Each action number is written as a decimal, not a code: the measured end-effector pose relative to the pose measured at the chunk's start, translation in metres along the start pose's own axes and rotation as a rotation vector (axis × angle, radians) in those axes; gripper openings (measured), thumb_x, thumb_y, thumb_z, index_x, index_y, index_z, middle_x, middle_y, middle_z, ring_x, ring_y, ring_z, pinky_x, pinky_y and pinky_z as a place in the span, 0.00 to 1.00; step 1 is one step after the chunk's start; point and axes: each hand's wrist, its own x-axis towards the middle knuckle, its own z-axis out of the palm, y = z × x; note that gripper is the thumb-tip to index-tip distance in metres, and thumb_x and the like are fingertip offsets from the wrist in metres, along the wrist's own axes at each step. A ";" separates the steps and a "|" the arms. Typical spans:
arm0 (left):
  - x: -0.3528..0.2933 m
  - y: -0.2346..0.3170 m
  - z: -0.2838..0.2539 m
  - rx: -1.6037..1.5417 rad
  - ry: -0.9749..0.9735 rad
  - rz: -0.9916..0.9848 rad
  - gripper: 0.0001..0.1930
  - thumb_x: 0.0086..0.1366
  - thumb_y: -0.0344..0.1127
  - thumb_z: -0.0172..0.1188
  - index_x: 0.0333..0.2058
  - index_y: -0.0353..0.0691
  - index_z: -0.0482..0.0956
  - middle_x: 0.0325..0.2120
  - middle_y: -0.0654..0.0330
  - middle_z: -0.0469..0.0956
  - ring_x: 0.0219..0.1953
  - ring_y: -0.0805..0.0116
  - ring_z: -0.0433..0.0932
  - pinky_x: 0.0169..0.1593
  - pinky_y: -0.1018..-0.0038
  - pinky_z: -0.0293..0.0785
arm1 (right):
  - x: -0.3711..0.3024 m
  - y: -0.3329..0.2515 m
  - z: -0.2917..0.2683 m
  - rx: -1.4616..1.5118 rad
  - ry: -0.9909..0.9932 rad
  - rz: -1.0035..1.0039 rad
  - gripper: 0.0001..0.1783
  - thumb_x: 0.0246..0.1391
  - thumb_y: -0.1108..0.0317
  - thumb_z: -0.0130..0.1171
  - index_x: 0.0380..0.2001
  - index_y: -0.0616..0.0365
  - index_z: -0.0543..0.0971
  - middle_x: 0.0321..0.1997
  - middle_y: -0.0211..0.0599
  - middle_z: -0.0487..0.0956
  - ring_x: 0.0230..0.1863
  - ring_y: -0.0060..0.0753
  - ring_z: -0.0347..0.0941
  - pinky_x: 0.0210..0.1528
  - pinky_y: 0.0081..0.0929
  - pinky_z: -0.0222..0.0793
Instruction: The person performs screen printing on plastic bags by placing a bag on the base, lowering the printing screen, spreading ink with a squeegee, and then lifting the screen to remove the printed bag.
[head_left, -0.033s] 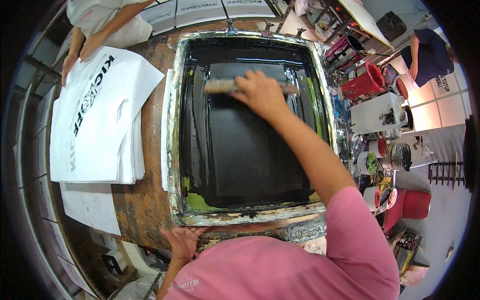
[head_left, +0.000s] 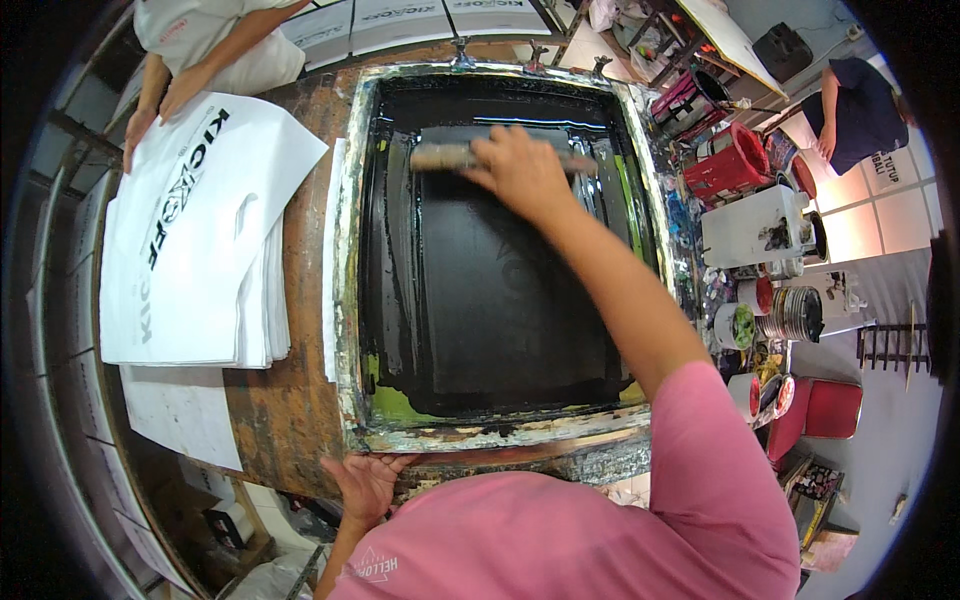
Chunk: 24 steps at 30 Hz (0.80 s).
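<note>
Black ink coats the mesh of a screen printing frame (head_left: 345, 300), which lies flat on the table. Near its far end my right hand (head_left: 522, 175) grips a long squeegee (head_left: 440, 157) laid crosswise on the mesh. Faint darker lettering shows in the ink on the near side of the squeegee. My left hand (head_left: 368, 483) rests at the frame's near left edge, palm showing and fingers stretched out, with some fingertips partly hidden by the edge.
Left of the frame lies a stack of white printed bags (head_left: 190, 250) on the wooden table (head_left: 300, 240); a co-worker's hands (head_left: 165, 105) hold the top one. Clamps (head_left: 535, 55) line the far edge. Ink buckets (head_left: 725, 165) crowd the right side. Another person (head_left: 855, 110) is at far right.
My right hand and the squeegee have shifted slightly farther away across the mesh. Faint lettering shows more in the ink. My left hand has not moved.
</note>
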 end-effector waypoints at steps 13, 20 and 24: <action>0.009 0.000 -0.014 -0.099 -0.360 0.025 0.52 0.60 0.84 0.36 0.61 0.43 0.77 0.60 0.49 0.77 0.65 0.47 0.72 0.68 0.39 0.62 | 0.037 0.035 -0.004 -0.049 -0.110 -0.015 0.23 0.62 0.40 0.55 0.39 0.50 0.78 0.34 0.41 0.81 0.39 0.50 0.80 0.39 0.49 0.75; 0.014 -0.002 -0.018 -0.079 -0.500 0.062 0.48 0.63 0.82 0.34 0.60 0.49 0.79 0.61 0.47 0.75 0.67 0.46 0.70 0.71 0.39 0.56 | -0.095 -0.084 -0.098 0.060 -0.288 0.041 0.21 0.59 0.46 0.62 0.40 0.53 0.74 0.36 0.41 0.80 0.39 0.52 0.80 0.39 0.49 0.74; 0.015 0.005 -0.005 -0.120 -0.551 0.015 0.48 0.62 0.83 0.36 0.59 0.50 0.80 0.61 0.46 0.75 0.65 0.46 0.71 0.71 0.40 0.56 | -0.167 -0.157 -0.183 0.125 -0.398 0.133 0.24 0.57 0.48 0.63 0.40 0.59 0.72 0.33 0.44 0.77 0.37 0.51 0.79 0.34 0.40 0.78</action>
